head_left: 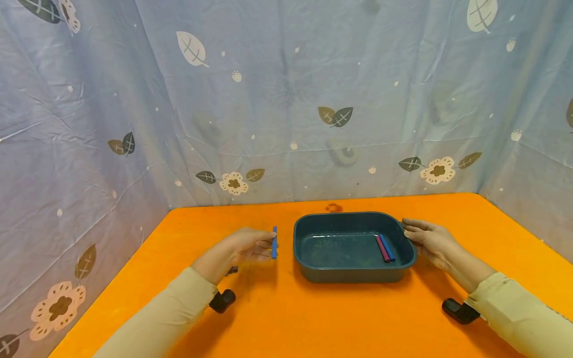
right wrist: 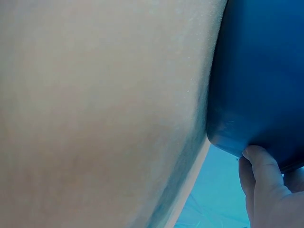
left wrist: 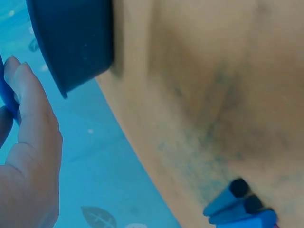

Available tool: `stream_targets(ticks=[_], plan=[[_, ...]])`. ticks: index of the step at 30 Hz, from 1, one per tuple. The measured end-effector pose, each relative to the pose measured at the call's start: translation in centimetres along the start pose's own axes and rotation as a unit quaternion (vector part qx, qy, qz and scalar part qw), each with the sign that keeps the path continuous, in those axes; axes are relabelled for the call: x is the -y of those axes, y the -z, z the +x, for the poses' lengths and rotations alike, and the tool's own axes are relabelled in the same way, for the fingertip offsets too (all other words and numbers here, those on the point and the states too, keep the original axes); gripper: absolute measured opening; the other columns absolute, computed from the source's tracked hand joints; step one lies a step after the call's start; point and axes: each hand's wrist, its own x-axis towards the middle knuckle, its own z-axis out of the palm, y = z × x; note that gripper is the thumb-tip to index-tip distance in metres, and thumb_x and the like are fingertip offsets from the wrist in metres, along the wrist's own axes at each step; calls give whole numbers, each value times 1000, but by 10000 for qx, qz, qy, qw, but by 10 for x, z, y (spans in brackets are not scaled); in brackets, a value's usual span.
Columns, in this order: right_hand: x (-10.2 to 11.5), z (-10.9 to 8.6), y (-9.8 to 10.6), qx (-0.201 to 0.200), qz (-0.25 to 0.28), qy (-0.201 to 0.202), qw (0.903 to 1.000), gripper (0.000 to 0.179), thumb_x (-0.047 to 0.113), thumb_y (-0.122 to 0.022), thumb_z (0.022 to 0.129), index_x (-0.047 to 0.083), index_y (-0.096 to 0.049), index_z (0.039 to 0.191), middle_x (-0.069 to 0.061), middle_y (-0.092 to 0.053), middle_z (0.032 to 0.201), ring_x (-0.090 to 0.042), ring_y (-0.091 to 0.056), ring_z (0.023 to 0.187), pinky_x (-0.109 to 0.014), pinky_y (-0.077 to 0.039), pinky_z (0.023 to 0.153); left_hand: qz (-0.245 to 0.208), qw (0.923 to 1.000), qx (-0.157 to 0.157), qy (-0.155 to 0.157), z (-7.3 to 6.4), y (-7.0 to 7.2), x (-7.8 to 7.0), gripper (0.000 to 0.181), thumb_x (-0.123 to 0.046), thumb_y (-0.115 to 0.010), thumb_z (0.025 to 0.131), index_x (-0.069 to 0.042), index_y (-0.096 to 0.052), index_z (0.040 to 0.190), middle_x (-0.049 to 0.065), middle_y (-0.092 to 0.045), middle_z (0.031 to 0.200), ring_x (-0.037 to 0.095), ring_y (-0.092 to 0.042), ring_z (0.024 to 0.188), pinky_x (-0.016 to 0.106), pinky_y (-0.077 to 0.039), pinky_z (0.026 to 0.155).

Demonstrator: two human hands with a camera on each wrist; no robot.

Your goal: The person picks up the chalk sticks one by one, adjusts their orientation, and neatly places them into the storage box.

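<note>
My left hand [head_left: 250, 244] pinches a slim blue stick [head_left: 274, 243] between thumb and fingers, upright in the head view, left of a dark teal tub [head_left: 353, 275]. In the left wrist view that blue stick [left wrist: 6, 92] shows partly at the left edge, by the fingertips. My right hand [head_left: 430, 243] grips the tub's right end, with fingers on the outer wall and the thumb at the rim in the right wrist view. Inside the tub, a pink stick [head_left: 382, 248] and another blue stick [head_left: 387, 247] lie side by side near the right end.
Several blue sticks with dark ends [left wrist: 240, 204] lie on the table, at the bottom of the left wrist view. An orange tabletop [head_left: 286, 318] bears the tub. Patterned curtains [head_left: 268, 99] stand behind and along both sides.
</note>
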Motion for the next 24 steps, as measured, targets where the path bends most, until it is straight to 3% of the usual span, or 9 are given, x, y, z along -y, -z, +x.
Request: stream_targets(ticks=[6,13,18,24], plan=[[0,-1,0,-3,-43,5,10000,64,-2,-53,98,-14,-15,148,19,-59,95,-3,-64,86,-23,-56,76,-37,9999,59,89,5,-12,-6,33,-15,-52,102,12,-55,120,30,-56,124,18,-65,78,35,-56,83],[1,-1,0,-7,-48,-16,10000,66,-1,-53,98,-14,-12,148,18,-58,95,-3,-64,86,-22,-55,77,65,9998,16,184,10,-25,-15,32,-16,-56,100,11,-58,118,11,-64,91,16,-64,71,29,-58,74],[3,-1,0,-61,-193,-109,9997,67,0,-52,99,-13,-10,149,13,-59,103,-2,-63,87,-22,-55,77,190,9994,131,238,12,-33,-22,37,-16,-56,100,11,-57,124,8,-65,87,16,-63,68,27,-57,70],[3,-1,1,-93,-148,-117,9998,62,1,-54,98,-9,-21,150,14,-59,104,-2,-62,87,-22,-55,77,258,9990,185,309,16,-44,-33,28,-17,-57,100,7,-60,113,7,-62,80,16,-61,66,30,-58,72]])
